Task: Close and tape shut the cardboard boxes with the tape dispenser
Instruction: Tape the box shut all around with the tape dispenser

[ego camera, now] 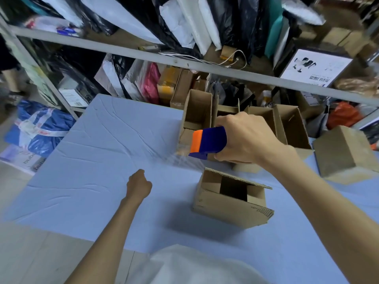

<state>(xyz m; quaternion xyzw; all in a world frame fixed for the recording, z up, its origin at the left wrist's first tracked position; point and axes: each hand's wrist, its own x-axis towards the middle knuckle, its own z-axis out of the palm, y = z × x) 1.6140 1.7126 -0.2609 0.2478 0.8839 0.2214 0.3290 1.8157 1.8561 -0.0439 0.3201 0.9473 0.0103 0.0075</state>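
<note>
A small cardboard box [223, 206] stands on the blue table [98, 152] with its top flaps partly open and a dark gap showing inside. Above and behind it my right hand [246, 138] grips a blue and orange tape dispenser [207, 142]. A blurred strip of clear tape [184, 160] runs from the dispenser down toward the box's far flap. My left hand [138, 186] hovers to the left of the box with its fingers curled; whether it pinches the tape's end cannot be made out.
Several open cardboard boxes [291, 128] stand in a row at the table's far edge, and a closed one [344, 152] sits at the right. Metal shelving [184, 62] packed with bags and parcels rises behind. A blue bundle [41, 128] lies on the floor at left.
</note>
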